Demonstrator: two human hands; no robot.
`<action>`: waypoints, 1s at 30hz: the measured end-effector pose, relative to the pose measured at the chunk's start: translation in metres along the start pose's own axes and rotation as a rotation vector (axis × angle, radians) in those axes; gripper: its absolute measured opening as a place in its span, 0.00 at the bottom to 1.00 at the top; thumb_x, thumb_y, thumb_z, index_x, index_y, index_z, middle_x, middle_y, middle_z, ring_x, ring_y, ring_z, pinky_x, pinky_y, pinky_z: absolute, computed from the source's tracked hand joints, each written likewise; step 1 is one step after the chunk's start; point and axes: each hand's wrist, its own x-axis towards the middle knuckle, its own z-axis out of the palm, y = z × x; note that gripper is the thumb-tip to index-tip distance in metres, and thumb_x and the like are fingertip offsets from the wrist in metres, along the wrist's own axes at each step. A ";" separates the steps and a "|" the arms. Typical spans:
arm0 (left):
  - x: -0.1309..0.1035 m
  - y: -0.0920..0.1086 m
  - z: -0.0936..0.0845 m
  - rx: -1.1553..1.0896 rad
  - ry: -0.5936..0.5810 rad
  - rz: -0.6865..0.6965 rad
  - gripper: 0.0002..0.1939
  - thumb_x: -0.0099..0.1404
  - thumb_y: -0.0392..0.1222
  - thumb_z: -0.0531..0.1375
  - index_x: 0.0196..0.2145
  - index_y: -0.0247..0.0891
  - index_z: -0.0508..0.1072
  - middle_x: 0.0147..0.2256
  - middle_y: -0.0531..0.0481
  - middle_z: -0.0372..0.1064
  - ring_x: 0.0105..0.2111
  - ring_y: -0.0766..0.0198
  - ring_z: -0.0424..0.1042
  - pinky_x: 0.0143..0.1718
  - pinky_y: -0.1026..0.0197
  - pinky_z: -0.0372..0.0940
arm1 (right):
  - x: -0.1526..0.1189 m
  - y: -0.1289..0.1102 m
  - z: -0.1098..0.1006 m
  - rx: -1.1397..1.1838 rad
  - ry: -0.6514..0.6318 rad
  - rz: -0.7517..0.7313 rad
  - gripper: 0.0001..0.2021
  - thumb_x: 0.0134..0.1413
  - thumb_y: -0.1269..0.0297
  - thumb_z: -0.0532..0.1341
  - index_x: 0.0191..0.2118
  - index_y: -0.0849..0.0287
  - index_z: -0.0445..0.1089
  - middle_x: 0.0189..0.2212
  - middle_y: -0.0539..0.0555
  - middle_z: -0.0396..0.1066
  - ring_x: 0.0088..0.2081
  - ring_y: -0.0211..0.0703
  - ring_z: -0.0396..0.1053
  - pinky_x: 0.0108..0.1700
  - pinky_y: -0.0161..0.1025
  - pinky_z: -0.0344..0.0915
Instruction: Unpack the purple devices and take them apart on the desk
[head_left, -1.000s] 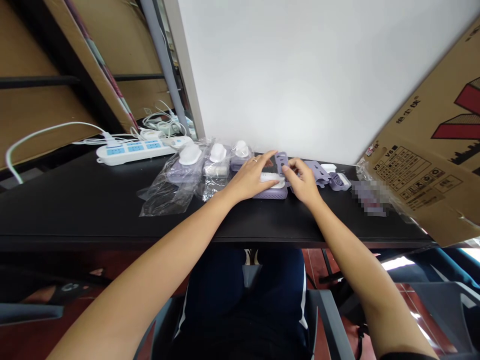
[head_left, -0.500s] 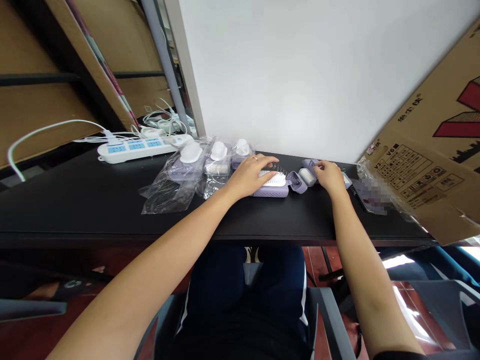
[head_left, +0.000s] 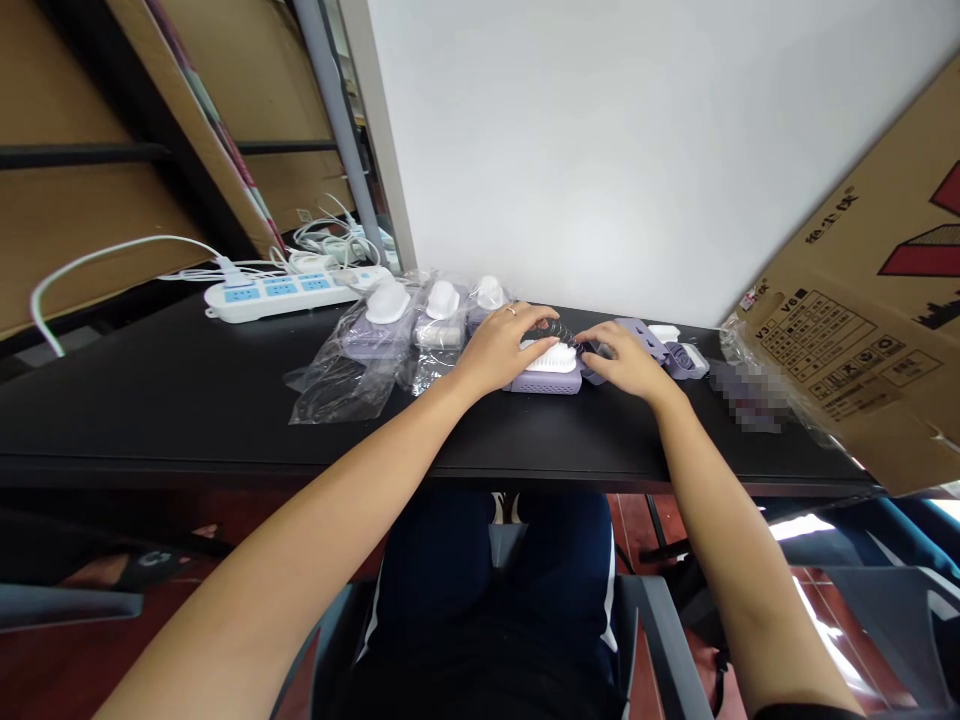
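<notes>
On the black table, a white brush (head_left: 553,358) with bristles upward lies on a light-purple slotted box (head_left: 546,382). My left hand (head_left: 501,345), wearing a ring, curls around the brush's left end, thumb on the near side and fingers reaching behind. A thin dark coil (head_left: 559,330) of wire or thread rises at the brush's far side. Fingertips of my right hand (head_left: 626,362) pinch at the coil's right end. Beneath that hand, a purple part (head_left: 592,372) is mostly hidden. Further right are a purple holed piece (head_left: 643,338) and a purple-and-white part (head_left: 688,360).
Several purple-and-white items in clear plastic bags (head_left: 375,335) stand left of my hands. Behind them is a white power strip (head_left: 292,290) with cables. A blurred flat object (head_left: 746,395) and a leaning cardboard box (head_left: 862,330) are at the right. A white wall (head_left: 585,160) backs the table.
My right hand has moved left from the purple parts to the brush's right end, uncovering the parts at the right. The left hand stays in place.
</notes>
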 end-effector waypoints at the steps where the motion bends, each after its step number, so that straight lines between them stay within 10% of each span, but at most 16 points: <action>1: 0.000 0.000 0.000 -0.010 0.006 -0.002 0.14 0.72 0.44 0.65 0.55 0.45 0.76 0.48 0.49 0.78 0.51 0.56 0.75 0.59 0.49 0.68 | 0.000 0.000 0.002 -0.029 -0.013 -0.003 0.12 0.60 0.61 0.64 0.48 0.50 0.80 0.49 0.56 0.77 0.54 0.56 0.72 0.61 0.57 0.64; 11: 0.000 -0.002 0.002 -0.079 -0.032 -0.015 0.29 0.72 0.51 0.64 0.67 0.47 0.68 0.60 0.44 0.74 0.60 0.52 0.72 0.65 0.46 0.64 | 0.006 -0.005 -0.008 0.265 0.350 0.147 0.12 0.60 0.53 0.66 0.45 0.54 0.75 0.42 0.54 0.78 0.42 0.48 0.74 0.48 0.47 0.69; 19: 0.001 0.004 -0.001 -0.032 -0.224 -0.005 0.47 0.65 0.57 0.69 0.75 0.47 0.56 0.72 0.40 0.60 0.72 0.43 0.58 0.73 0.40 0.55 | 0.001 -0.020 -0.002 0.627 0.149 0.078 0.15 0.58 0.48 0.70 0.45 0.50 0.74 0.44 0.51 0.77 0.48 0.46 0.75 0.52 0.45 0.70; 30: 0.001 0.006 -0.001 -0.023 -0.187 -0.003 0.45 0.62 0.53 0.70 0.72 0.45 0.60 0.68 0.39 0.64 0.68 0.42 0.63 0.71 0.40 0.57 | 0.007 -0.025 0.002 0.674 0.186 0.165 0.21 0.55 0.41 0.69 0.43 0.52 0.70 0.38 0.53 0.80 0.44 0.47 0.78 0.51 0.47 0.73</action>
